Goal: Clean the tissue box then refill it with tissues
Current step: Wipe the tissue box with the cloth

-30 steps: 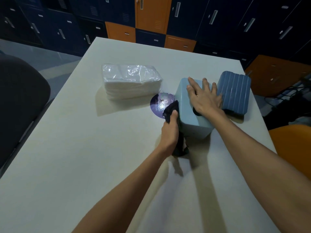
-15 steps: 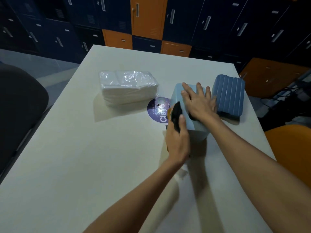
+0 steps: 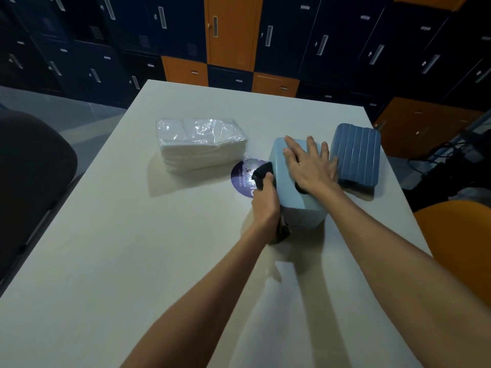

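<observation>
1. The pale blue tissue box (image 3: 292,200) lies on its side toward the right of the white table (image 3: 132,261). Its darker ribbed lid (image 3: 356,155) is off and just beside it on the right.
2. The right hand (image 3: 310,168) lies flat on the box's upper face with its fingers straight, pressing down and gripping nothing.
3. The left hand (image 3: 265,200) is curled round a dark cloth (image 3: 261,173) and holds it against the box's left side. I take this for the wiping step. The wrapped pack of tissues (image 3: 202,144), far and left of the box, looks unopened.
4. To wipe well, I'd say press firmly from above so the box cannot skid. Run the cloth the full length of the side in long strokes, then turn the box to reach the other faces and the inside.
5. Mind the edges: the lid sits close to the table's right edge, and a sideways shove of the box could nudge it toward the orange chair (image 3: 457,229).
6. A round purple sticker (image 3: 243,173) lies flat just left of the box, so it should not hinder the cloth.
7. The best room for turning the box seems to be near and left of it, short of the pack.
</observation>
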Action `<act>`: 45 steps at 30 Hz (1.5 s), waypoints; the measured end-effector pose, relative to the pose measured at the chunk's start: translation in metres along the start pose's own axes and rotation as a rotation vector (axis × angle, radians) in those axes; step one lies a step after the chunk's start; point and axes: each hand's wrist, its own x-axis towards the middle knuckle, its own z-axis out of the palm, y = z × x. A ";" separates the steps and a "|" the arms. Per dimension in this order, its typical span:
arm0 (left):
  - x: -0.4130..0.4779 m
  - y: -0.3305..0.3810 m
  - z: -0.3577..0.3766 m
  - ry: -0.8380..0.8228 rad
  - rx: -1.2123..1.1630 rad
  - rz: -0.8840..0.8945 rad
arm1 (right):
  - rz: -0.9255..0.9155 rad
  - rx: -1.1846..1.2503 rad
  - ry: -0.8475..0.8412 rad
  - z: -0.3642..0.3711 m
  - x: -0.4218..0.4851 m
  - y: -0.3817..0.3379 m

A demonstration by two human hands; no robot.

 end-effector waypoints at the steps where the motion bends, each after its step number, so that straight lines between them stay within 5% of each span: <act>1: -0.009 -0.009 -0.001 0.021 -0.017 0.015 | -0.002 -0.004 0.006 0.000 0.000 0.000; 11: -0.048 -0.034 -0.042 -0.073 0.052 0.083 | 0.010 0.050 -0.036 -0.009 -0.006 -0.004; 17: -0.026 -0.010 -0.075 0.045 -0.078 0.013 | 0.127 -0.095 -0.124 -0.039 -0.005 -0.016; 23: -0.024 0.003 -0.089 0.055 -0.193 0.009 | -0.321 -0.169 -0.108 -0.031 -0.014 0.000; 29: -0.027 0.007 -0.097 0.055 -0.250 -0.025 | -0.106 0.008 -0.042 -0.006 -0.031 -0.011; 35: -0.023 0.005 -0.104 0.073 -0.207 -0.010 | 0.034 -0.113 -0.048 -0.018 -0.031 -0.041; 41: -0.020 0.009 -0.117 0.104 -0.250 -0.003 | -0.436 -0.228 -0.055 -0.022 -0.020 -0.022; 45: -0.018 0.012 -0.122 0.121 -0.247 0.032 | -0.374 -0.191 0.004 -0.013 -0.024 -0.022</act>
